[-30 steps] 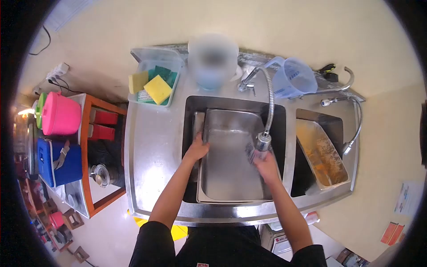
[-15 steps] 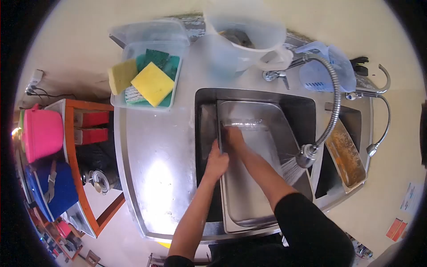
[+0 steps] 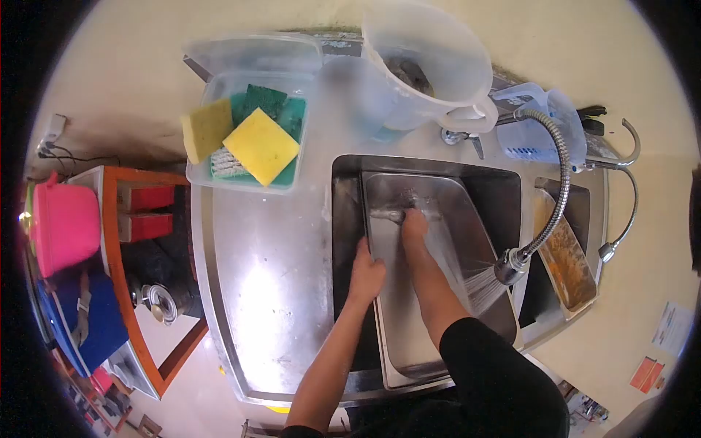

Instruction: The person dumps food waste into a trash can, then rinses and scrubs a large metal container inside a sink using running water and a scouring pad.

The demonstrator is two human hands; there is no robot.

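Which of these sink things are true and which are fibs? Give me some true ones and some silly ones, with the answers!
1. Water sprays from the faucet head into the metal pan. True.
2. The right hand is inside the big white jug. False: it is inside the metal pan.
3. The left hand is at the metal pan's left edge. True.
4. Both yellow sponges are in the sink. False: they are at the clear tub.
5. The pink container is right of the sinks. False: it is on the left.
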